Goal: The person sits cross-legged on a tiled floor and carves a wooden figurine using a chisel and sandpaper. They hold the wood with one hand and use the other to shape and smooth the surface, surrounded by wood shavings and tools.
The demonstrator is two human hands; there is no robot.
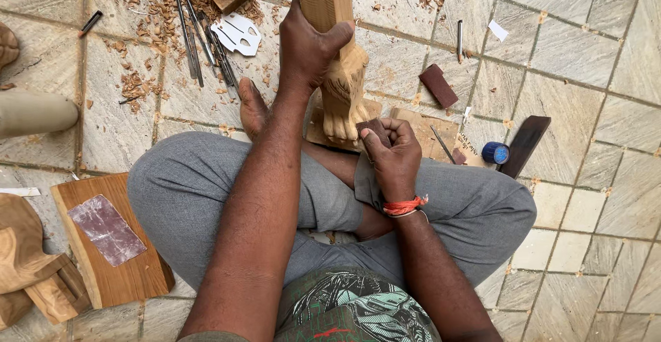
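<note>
Tiled floor, left hand gripping carved leg, right hand fisted on sandpaper

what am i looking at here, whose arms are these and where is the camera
The camera sits on a person's head and looks down, so these are their own arms. They sit cross-legged on a pale stone-tile floor. The left hand grips the square top of a pale carved wooden leg with a paw-shaped foot, standing on a flat wooden board. The right hand is closed on a small dark piece of sandpaper at the paw. Thin metal carving tools and wood shavings lie beyond.
</note>
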